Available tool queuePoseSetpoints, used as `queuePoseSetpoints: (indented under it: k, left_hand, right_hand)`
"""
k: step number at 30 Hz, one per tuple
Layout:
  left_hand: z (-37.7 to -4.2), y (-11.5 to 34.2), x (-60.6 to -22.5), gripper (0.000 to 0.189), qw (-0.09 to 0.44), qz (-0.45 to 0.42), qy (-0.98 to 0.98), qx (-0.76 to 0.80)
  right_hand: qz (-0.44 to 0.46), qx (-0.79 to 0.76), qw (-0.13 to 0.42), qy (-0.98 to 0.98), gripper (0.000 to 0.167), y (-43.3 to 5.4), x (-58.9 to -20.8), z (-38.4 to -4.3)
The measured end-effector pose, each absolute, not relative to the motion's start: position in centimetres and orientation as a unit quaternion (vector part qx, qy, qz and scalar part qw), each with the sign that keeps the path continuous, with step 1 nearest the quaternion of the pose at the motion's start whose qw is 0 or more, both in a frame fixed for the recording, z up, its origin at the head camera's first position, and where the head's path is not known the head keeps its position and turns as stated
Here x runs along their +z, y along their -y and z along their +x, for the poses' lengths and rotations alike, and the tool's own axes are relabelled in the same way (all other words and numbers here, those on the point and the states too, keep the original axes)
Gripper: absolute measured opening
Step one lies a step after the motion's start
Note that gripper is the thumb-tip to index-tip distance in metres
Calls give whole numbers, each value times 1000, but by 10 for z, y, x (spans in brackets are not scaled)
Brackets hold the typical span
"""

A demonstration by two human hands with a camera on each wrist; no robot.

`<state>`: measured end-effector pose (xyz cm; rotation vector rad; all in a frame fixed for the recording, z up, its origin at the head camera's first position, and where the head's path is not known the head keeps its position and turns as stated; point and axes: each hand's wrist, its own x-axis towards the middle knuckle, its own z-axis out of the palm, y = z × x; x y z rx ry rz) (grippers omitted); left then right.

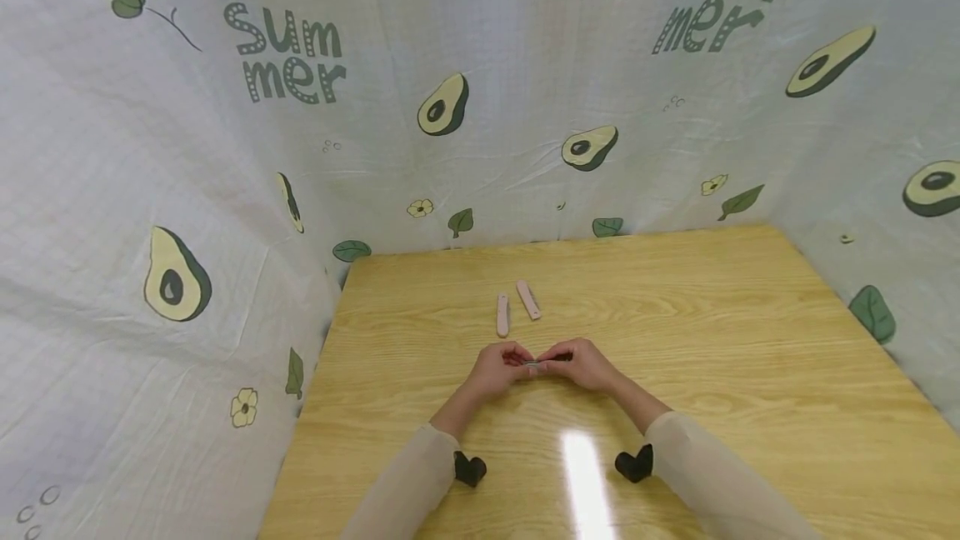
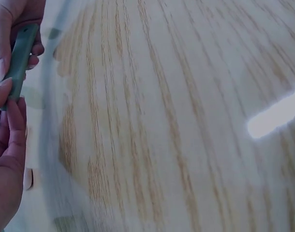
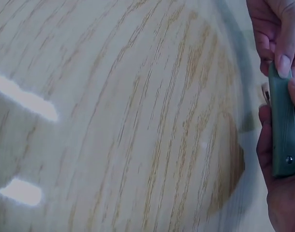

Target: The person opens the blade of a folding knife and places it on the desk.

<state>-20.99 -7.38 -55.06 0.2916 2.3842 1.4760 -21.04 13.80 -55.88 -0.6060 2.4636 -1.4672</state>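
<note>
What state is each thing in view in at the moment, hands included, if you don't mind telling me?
Left hand, pinching the green item.
Right hand, holding the green item.
Green item, held in both hands; open or folded, I cannot tell.
Left pink item, lying on the table.
Right pink item, lying on the table at a slant, apart from the left one.
Patterned cloth, hanging behind and beside the table.
</note>
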Motion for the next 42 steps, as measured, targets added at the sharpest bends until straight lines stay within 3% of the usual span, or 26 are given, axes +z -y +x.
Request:
queuePoseSetpoints:
  k: [15, 20, 33, 38, 42]
  left_hand:
    - [-207, 74, -555, 13, 158, 122, -839, 507]
    - [-208, 73, -556, 12, 154, 128, -834, 513]
    - [-213, 79, -559, 16, 165, 100, -826, 530]
    - [-215, 86, -557, 13, 181, 118, -830, 514]
    - [-216, 90, -552, 13, 196, 134, -830, 505]
  right_hand:
    - [-208, -501, 114, -833, 15, -138, -560, -210]
    - [-206, -498, 94, -837, 16, -139, -560, -209]
    - [-98, -576, 74, -808, 23, -133, -561, -210]
    - [-160, -515, 86, -838, 19, -136, -548, -219]
    - [-267, -432, 110, -855, 14, -142, -529, -232]
